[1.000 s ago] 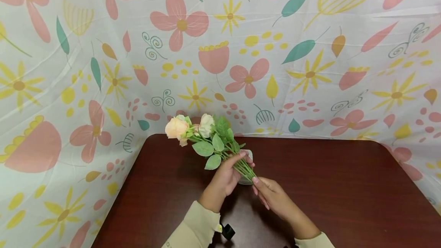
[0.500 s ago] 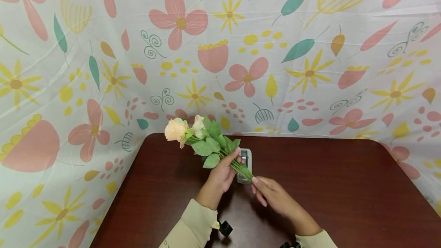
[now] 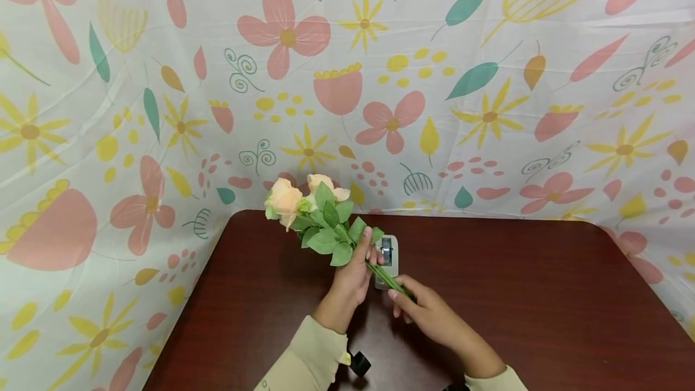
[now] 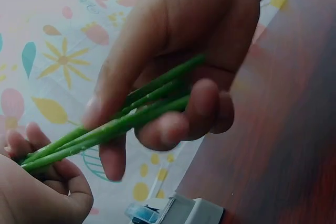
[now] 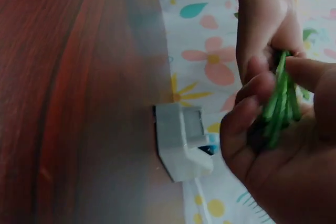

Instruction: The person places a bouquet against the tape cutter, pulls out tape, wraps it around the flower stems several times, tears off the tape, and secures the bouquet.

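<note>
Over the dark table (image 3: 532, 294), the left hand (image 3: 352, 276) grips the bunch of flowers (image 3: 326, 239) by its stems (image 3: 385, 278), blooms (image 3: 285, 199) toward ten o'clock; the right hand (image 3: 426, 311) pinches the lower ends, toward four o'clock; a tape dispenser (image 3: 394, 255) stands at two o'clock from the left hand

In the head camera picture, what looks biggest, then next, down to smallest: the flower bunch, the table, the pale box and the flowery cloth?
Largest to smallest, as they look:
1. flowery cloth
2. table
3. flower bunch
4. pale box, which is partly hidden
</note>
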Motion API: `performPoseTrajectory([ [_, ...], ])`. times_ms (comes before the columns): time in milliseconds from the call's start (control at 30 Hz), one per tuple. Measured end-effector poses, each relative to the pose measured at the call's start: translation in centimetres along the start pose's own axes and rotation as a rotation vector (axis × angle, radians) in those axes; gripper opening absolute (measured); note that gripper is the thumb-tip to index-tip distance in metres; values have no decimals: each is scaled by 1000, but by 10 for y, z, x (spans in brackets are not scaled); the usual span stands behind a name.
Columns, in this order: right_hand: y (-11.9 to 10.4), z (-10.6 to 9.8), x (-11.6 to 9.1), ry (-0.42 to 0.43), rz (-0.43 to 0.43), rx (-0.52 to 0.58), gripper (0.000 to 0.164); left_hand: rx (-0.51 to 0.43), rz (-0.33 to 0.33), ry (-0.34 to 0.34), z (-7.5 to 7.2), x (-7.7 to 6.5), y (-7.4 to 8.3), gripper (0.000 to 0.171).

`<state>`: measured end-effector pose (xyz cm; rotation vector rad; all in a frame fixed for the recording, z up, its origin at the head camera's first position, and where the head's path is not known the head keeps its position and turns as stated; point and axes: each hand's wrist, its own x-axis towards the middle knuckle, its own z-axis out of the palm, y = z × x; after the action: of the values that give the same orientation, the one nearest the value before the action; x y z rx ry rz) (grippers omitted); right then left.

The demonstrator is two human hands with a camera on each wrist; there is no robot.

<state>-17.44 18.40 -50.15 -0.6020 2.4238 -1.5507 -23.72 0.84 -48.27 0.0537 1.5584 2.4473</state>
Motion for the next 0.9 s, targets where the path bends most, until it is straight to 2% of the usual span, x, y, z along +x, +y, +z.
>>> performPoseTrajectory([
  [167, -11, 6, 5, 75, 19, -193, 30, -4, 14, 23, 3, -4, 0, 60],
  [267, -16, 10, 8, 115, 21, -282, 29, -3, 20, 9, 6, -6, -1, 64],
  [467, -23, 16, 15, 130, 23, -313, 17, 48, -13, -68, 9, -10, -3, 68],
  [667, -25, 16, 18, 186, 96, -354, 26, 130, 5, -131, 12, -13, -4, 67],
  [800, -22, 13, 19, 214, 88, -430, 15, 157, 38, -175, 15, -15, -2, 61],
  [900, -21, 10, 18, 228, 64, -485, 20, 156, 79, -178, 15, -16, -1, 38],
])
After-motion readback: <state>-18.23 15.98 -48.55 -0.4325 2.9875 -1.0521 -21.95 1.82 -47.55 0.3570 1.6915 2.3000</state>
